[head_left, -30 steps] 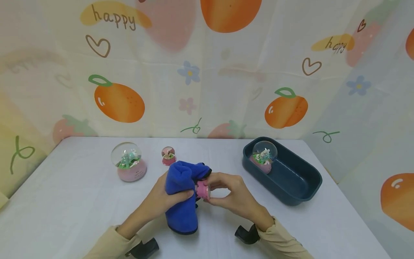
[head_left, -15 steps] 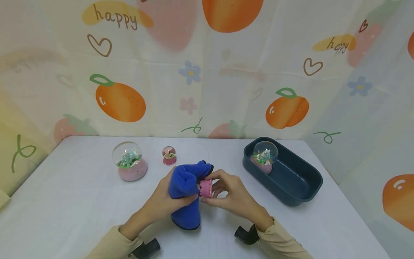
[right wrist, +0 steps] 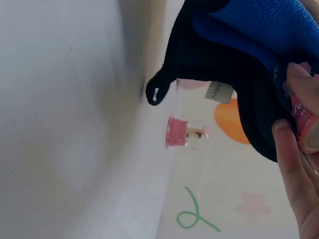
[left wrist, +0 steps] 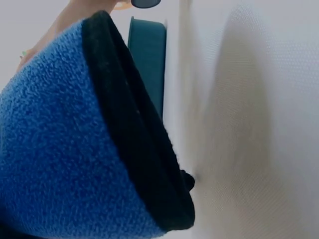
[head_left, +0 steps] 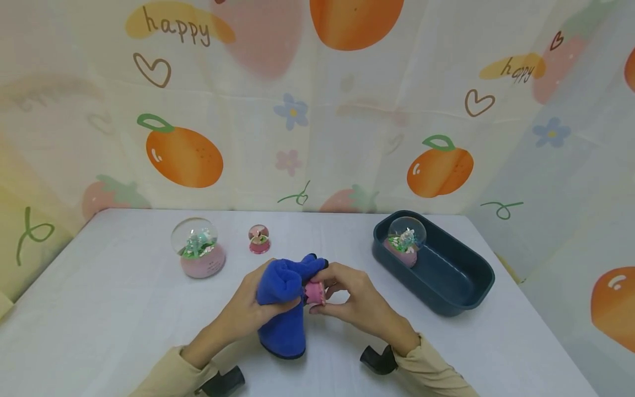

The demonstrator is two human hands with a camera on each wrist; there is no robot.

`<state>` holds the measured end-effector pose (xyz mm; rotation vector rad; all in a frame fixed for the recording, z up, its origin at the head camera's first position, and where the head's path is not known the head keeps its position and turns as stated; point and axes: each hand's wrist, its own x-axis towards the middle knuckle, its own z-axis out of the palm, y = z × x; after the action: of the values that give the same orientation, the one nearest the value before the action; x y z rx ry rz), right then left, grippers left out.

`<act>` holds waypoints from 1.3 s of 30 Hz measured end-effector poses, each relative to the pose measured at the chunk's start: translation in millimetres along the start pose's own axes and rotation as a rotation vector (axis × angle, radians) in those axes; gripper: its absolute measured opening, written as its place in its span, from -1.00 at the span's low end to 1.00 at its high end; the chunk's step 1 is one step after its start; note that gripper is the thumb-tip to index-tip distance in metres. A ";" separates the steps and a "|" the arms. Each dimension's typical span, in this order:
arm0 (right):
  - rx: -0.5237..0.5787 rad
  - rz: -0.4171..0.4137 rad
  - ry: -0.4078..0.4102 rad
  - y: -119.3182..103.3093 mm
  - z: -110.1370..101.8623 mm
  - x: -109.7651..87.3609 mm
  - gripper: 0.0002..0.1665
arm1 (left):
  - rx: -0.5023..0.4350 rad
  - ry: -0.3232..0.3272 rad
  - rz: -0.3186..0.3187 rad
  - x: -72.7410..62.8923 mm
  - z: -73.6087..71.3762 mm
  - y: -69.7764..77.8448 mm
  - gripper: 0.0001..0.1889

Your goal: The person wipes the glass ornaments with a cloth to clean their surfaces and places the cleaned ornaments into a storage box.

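Observation:
My left hand (head_left: pixel 248 306) grips a blue fleecy cloth (head_left: pixel 280 278) with black edging, bunched near the middle of the table. In the left wrist view the cloth (left wrist: pixel 75 134) fills much of the frame. Thumb and fingers of my right hand (head_left: pixel 357 295) pinch the pink base of a small snow globe (head_left: pixel 315 293), held sideways. Its dome end is tucked against the cloth and mostly hidden. The right wrist view shows the cloth's black hanging loop (right wrist: pixel 155 93) and white label (right wrist: pixel 219 92), with a fingertip (right wrist: pixel 282 130) at the pink base.
Behind the hands stands another small pink snow globe (head_left: pixel 259 241). A large snow globe (head_left: pixel 202 261) is at the left. On the right, a dark teal tray (head_left: pixel 453 300) holds a large snow globe (head_left: pixel 403 251) leaning at its far-left end. A printed curtain (head_left: pixel 337 138) hangs behind.
The cloth and small snow globe shifted slightly right, then dipped a little. The cloth folds around the dome have changed shape, while both hands keep their holds.

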<state>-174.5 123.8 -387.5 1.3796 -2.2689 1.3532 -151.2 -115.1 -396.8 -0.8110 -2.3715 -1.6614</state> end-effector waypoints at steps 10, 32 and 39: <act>0.051 -0.042 0.017 0.5 2.7 1.1 -0.54 | -0.020 0.058 0.099 -1.5 -1.3 -2.7 -0.63; -0.055 -0.149 0.105 0.4 4.4 -0.2 -0.55 | -0.090 -0.113 -0.192 -0.4 -2.5 5.9 -0.28; -0.081 -0.192 0.088 0.3 3.6 0.8 -0.53 | -0.032 -0.085 -0.204 0.6 -2.3 5.8 -0.41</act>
<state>-174.1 120.7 -389.4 1.4396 -2.0527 1.2227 -149.2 -115.5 -390.8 -0.6768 -2.5688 -1.7768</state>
